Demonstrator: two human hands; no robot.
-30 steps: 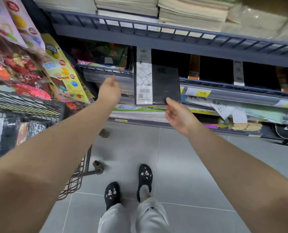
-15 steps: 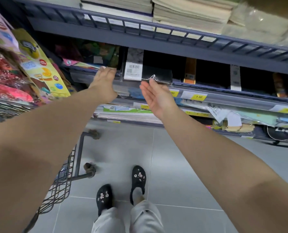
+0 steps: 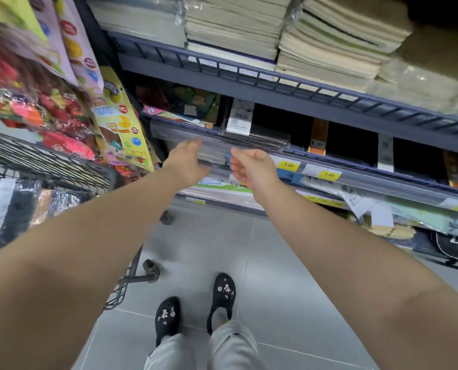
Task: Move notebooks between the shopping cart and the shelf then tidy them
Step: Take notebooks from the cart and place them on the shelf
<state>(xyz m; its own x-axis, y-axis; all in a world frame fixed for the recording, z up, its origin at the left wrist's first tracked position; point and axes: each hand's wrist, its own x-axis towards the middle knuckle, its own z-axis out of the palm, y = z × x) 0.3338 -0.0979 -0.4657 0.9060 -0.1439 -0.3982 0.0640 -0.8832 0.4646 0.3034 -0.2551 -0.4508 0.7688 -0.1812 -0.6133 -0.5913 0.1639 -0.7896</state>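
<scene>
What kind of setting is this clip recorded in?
Most likely a shop's stationery aisle: yellow price tags run along the shelf edge, stacked notebooks fill the shelf above, and a wire shopping cart stands at the left.

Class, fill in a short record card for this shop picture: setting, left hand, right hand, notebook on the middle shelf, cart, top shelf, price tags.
setting: shop aisle, grey tiled floor
left hand: open, empty, at the middle shelf's edge
right hand: open, empty, palm towards the left hand
notebook: black plastic-wrapped notebook with white barcode label, lying on the middle shelf
cart: black wire shopping cart, holds wrapped items
top shelf: stacks of pale notebooks
price tags: yellow tags
</scene>
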